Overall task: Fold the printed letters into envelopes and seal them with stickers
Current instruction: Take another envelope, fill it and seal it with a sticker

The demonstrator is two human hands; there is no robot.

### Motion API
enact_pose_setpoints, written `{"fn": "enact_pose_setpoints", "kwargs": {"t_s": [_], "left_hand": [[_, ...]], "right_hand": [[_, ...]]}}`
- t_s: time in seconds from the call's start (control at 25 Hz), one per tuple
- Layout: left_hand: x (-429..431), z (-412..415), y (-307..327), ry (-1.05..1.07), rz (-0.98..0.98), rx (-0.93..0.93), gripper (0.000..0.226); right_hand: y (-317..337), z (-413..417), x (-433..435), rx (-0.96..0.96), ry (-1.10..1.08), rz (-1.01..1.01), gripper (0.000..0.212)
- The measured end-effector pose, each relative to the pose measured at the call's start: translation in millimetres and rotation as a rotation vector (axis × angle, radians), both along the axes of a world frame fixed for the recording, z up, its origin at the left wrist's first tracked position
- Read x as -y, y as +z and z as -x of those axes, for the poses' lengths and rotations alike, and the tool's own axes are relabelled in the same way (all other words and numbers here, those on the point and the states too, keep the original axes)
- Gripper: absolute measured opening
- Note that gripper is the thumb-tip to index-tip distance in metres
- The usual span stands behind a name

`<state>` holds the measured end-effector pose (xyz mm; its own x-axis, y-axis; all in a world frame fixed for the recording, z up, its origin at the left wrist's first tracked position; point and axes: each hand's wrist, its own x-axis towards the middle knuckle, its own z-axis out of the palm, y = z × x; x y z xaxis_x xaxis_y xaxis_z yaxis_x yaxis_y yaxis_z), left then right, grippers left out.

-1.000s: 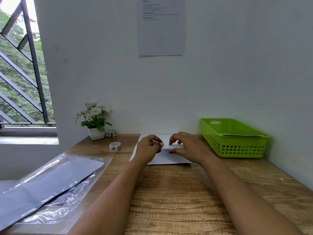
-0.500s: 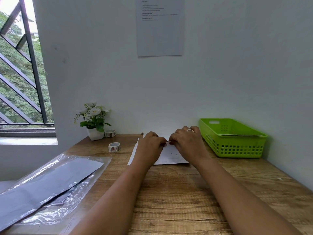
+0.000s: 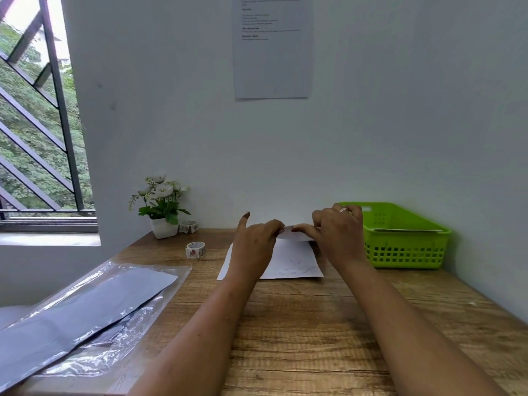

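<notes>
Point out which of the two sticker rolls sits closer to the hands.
The white patterned sticker roll standing alone on the wooden desk; the other sticker roll sits farther back, beside the white flower pot.

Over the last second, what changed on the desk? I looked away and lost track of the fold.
Both hands, left hand and right hand, rose from pressing the printed letter flat and now pinch its far edge, lifting it off the desk toward the person. The sticker roll, green basket, flower pot and plastic sleeve stayed put.
</notes>
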<state>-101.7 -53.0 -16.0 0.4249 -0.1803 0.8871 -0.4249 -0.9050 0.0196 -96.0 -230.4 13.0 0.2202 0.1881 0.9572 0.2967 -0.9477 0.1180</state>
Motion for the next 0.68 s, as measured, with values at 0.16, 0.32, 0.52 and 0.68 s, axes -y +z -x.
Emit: {"fn": "enact_pose_setpoints", "kwargs": {"t_s": [0.16,0.32,0.52,0.68], "left_hand": [[-6.4,9.4,10.9,-0.181,0.372,-0.036,0.02],[-25.4,6.9,18.6,-0.508,1.1,-0.252,0.021],[-29.2,7.9,23.3,-0.806,1.497,-0.497,0.02],[-47.0,3.4,16.7,-0.82,1.599,-0.591,0.018]], "right_hand": [[0.8,-4.3,8.9,-0.161,0.217,-0.435,0.058],[-4.8,-23.0,26.0,-0.462,0.447,-0.993,0.069],[-7.8,-22.0,11.9,-0.993,0.65,-1.08,0.066],[-11.4,-26.8,19.6,-1.12,0.702,-1.326,0.076]]}}
